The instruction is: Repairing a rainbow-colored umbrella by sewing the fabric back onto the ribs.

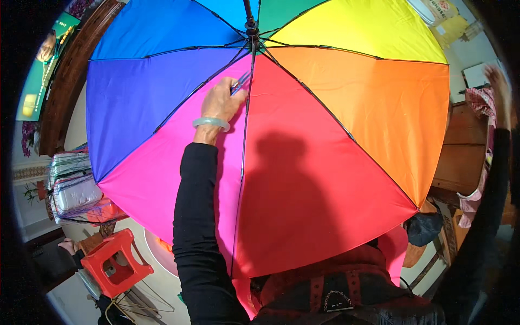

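A large open umbrella (346, 135) fills the middle, its inside facing me, with rainbow-coloured panels, dark ribs and a shaft (249, 16) at the top. Over the pink panel, beside the rib bordering the red one, is my left hand (221, 100), wearing a pale bangle (211, 124). Its fingers are closed on small blue thread snips (241, 82), whose two points show apart near the rib. A thin loose thread crosses the red panel nearby. At the far right edge my right hand (495, 81) is raised, blurred, away from the umbrella; its fingers are smeared.
A red plastic stool (116, 262) stands at lower left, near wire hangers (138, 303) and another person's hand (68, 246). Wrapped bundles (76, 184) are piled at left. Wooden furniture (463, 146) with checked cloth (481, 103) lies right. My shadow falls on the red panel.
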A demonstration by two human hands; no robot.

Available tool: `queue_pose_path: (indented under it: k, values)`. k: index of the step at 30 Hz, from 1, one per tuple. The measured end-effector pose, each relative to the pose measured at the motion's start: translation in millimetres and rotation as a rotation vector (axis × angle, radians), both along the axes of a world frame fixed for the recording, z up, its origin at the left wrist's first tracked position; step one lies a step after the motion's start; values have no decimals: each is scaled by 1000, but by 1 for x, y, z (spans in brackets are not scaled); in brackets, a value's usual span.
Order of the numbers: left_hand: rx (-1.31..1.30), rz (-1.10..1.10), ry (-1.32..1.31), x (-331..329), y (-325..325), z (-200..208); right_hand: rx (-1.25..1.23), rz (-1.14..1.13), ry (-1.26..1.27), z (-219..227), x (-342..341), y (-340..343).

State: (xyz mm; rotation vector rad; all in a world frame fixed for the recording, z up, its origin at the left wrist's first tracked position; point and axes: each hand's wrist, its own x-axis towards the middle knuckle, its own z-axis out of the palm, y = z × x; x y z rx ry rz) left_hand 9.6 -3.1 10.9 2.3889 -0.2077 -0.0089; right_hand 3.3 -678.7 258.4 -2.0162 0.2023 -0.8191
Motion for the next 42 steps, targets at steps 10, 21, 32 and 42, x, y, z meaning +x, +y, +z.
queue_pose_path:
  k: [10,21,32,42]
  values:
    - [69,89,128,-18,9,28,-445,1084,267,-235,24,453]
    - [532,-25,-35,-36,7,23,-427,852,330,-278,23,512]
    - [776,-53,-157,-34,-11,29,-219,934,284,-276,25,503]
    - [818,-67,-257,-30,-22,22,-166,853,395,-274,27,506]
